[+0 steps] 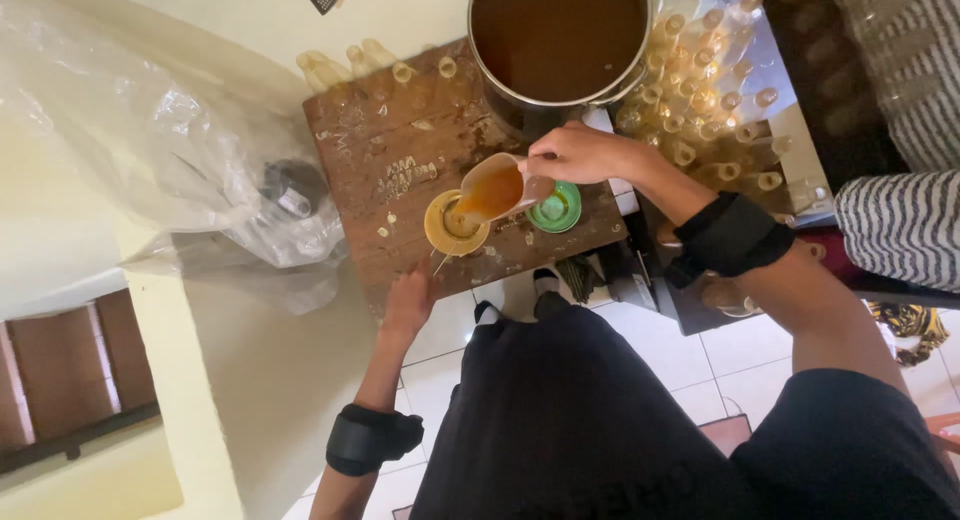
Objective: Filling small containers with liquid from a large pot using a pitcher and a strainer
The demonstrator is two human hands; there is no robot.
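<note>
Your right hand (575, 152) is closed around a small jug (497, 188), tilted spout-down over the yellow funnel (456, 223) that stands near the front edge of the wooden table (365, 150). The jug holds amber liquid, so it probably weighs more than it looks, and the weight will shift as it empties; its wall seems thin, likely plastic, and may be wet and slippery, so keep your grip high at the rim end where you have it. Your left hand (408, 302) rests on the front edge of the table just below the funnel, fingers loosely curled; whether it grips something under the funnel you cannot tell from here. A green lid (555, 208) lies just beside the jug, toward the right edge. At the back right corner stands a large pot (558, 40) filled with the same brown liquid. Right of the table lie many small bottles (700, 100) in plastic.
</note>
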